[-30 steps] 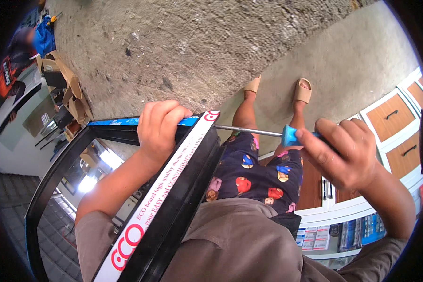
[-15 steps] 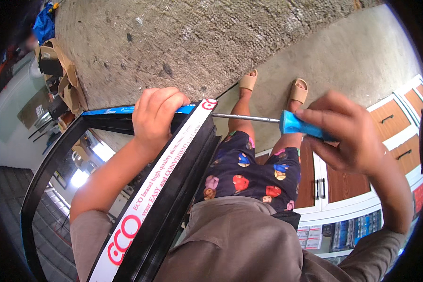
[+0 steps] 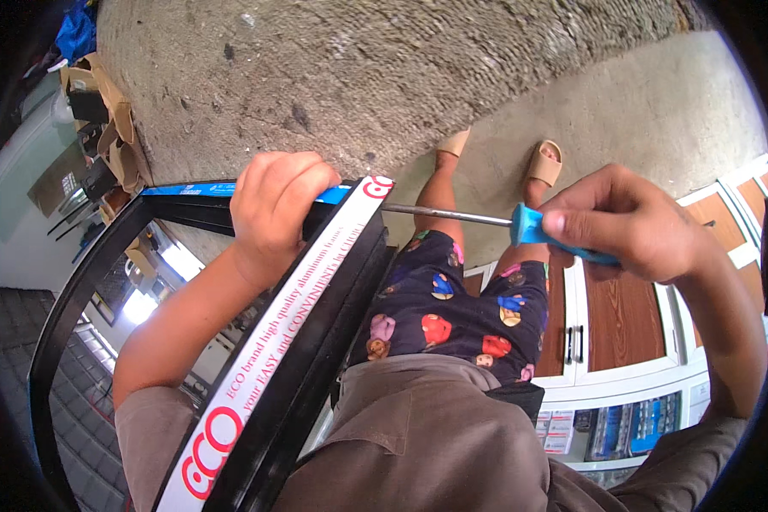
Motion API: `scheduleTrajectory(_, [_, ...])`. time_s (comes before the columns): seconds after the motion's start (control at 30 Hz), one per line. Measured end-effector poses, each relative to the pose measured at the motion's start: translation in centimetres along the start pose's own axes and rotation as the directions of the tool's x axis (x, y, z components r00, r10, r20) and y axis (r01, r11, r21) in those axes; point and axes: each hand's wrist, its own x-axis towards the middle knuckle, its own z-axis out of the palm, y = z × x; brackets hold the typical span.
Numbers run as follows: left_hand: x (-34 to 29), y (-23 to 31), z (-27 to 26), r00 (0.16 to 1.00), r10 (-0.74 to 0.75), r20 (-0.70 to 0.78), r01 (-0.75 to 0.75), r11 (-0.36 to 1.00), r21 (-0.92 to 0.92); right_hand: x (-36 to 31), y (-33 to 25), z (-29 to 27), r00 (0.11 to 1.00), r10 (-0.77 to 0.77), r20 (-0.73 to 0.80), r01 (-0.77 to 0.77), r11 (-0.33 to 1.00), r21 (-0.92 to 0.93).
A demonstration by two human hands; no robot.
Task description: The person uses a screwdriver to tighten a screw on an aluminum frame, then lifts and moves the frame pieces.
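A black metal frame with a glass pane (image 3: 85, 282) leans against my body, one side covered by a white strip with red print (image 3: 290, 316). My left hand (image 3: 273, 209) grips the top corner of that frame over a blue tape strip. My right hand (image 3: 631, 226) is closed around the blue handle of a screwdriver (image 3: 538, 230). The screwdriver's steel shaft (image 3: 448, 214) runs level to the left, and its tip meets the frame's corner next to my left hand.
Below lies a rough concrete floor (image 3: 358, 77) with my sandalled feet (image 3: 542, 166). White cabinets with brown wood doors (image 3: 623, 316) stand at the right. Cardboard and dark clutter (image 3: 102, 128) lie at the upper left.
The view has shifted slightly and both hands sit a little lower and closer. The screwdriver stays level with its tip at the frame corner; my right hand has turned on the handle.
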Motion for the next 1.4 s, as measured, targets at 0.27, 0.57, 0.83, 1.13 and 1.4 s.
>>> scheduleTrajectory(0.27, [0.8,1.8,-0.4,0.999,-0.02,-0.043,0.021,0.999,0.046,-0.6,6.9,1.0,0.841,-0.535,-0.079,0.495,0.82,-0.288])
scheduleTrajectory(0.57, [1.1,3.2,-0.3,1.0,-0.001,-0.014,0.002,0.998,0.064,-0.5,10.6,2.4,0.232,-0.971,0.052,0.509,0.076,-0.858])
scheduleTrajectory(0.83, [1.2,1.8,1.1,0.996,0.049,-0.076,-0.052,0.998,-0.038,0.1,7.5,1.6,0.326,-0.942,-0.075,0.495,0.237,-0.836])
scheduleTrajectory(1.13, [0.5,2.0,0.4,0.999,0.032,-0.039,-0.031,0.999,0.038,-0.5,4.1,-1.3,0.953,-0.3,0.028,0.301,0.952,-0.05])
scheduleTrajectory(1.4, [-2.5,2.7,-0.1,0.98,-0.184,-0.078,0.197,0.954,0.224,-1.1,6.4,0.8,0.592,-0.799,-0.105,0.573,0.509,-0.643])
